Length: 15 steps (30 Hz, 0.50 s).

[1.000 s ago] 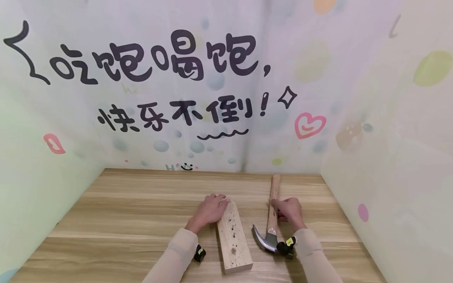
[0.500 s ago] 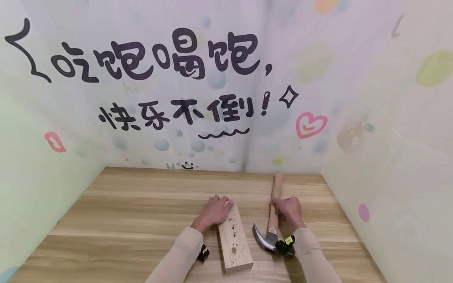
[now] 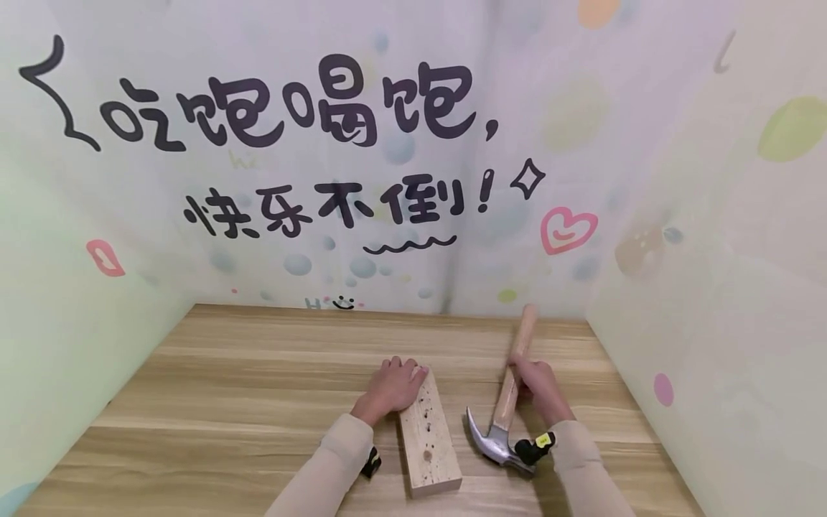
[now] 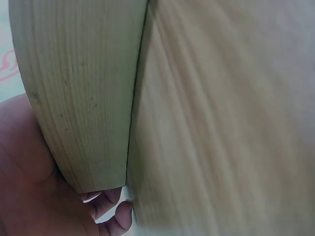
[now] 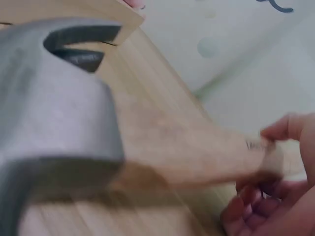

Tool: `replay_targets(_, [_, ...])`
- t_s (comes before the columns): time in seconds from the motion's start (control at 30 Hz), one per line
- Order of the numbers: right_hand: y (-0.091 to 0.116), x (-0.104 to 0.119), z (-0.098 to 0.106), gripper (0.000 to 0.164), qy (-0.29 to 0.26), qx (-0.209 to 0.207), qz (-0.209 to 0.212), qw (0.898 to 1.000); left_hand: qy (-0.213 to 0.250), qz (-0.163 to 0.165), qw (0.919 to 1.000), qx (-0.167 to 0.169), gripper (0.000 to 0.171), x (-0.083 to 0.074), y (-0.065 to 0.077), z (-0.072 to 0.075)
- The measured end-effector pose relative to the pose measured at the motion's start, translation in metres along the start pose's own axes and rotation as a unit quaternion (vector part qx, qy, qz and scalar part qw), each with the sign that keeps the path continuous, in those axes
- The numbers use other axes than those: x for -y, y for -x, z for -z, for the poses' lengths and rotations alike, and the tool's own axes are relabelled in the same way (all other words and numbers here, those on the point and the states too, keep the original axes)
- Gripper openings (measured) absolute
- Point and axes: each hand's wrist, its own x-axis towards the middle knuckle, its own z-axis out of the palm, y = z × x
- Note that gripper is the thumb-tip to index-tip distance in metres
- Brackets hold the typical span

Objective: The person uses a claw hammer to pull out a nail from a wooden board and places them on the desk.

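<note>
"Where's our hammer (image 3: 507, 403)?"
"Lower right of frame, long axis leaning up-right, our right grip (image 3: 540, 386) wrapped round it."
"And the block (image 3: 429, 439)?"
"Just left, our left grip (image 3: 391, 388) holding its upper end."

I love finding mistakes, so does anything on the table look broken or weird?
A little: the pale rectangular wooden block held by the left hand has dark specks, maybe nail holes, scattered along its top, which look odd against otherwise pale wood. Nothing else stands out.
</note>
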Motion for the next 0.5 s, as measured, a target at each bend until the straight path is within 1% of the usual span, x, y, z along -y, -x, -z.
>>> replay_targets(0.1, [-0.002, -0.002, 0.003, 0.021, -0.022, 0.010, 0.007, 1.000, -0.007, 0.003, 1.0000, 0.000, 0.057, 0.000, 0.000, 0.000])
replay_targets(0.2, [-0.001, -0.004, 0.004, 0.023, -0.039, 0.015, 0.023, 0.999, -0.010, 0.005, 0.9999, 0.002, 0.057, -0.002, 0.001, 0.000])
replay_targets(0.37, [0.007, -0.005, 0.001, 0.034, -0.076, -0.013, 0.058, 0.995, -0.014, 0.005, 0.9999, 0.001, 0.057, -0.003, 0.001, 0.000])
replay_targets(0.43, [0.011, -0.004, -0.002, 0.035, -0.116, -0.010, 0.077, 0.990, -0.017, 0.004, 0.9998, -0.001, 0.057, -0.002, 0.000, 0.000])
replay_targets(0.5, [0.017, -0.002, -0.004, 0.032, -0.171, 0.021, 0.100, 0.980, -0.018, 0.006, 0.9998, -0.002, 0.057, -0.002, 0.000, 0.000])
